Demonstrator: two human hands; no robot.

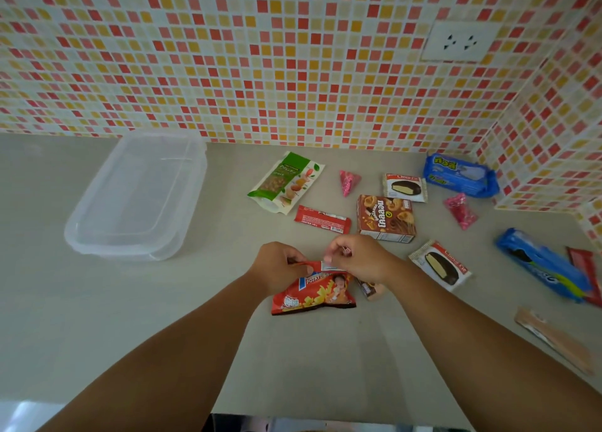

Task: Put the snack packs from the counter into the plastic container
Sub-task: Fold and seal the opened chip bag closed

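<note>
Pinching the red potato chip bag's (312,293) top edge, both hands' grip meets above it.

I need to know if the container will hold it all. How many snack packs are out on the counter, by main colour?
Red: 3
Blue: 2
Pink: 2
White choco pie: 2
Brown: 2
Green: 1
Tan: 1
Total: 13

Container (136,197) empty — snack packs (386,218) scattered.

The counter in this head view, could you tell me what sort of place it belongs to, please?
Most likely a home kitchen: a grey counter in a corner of mosaic-tiled wall, with a wall socket above it.
</note>
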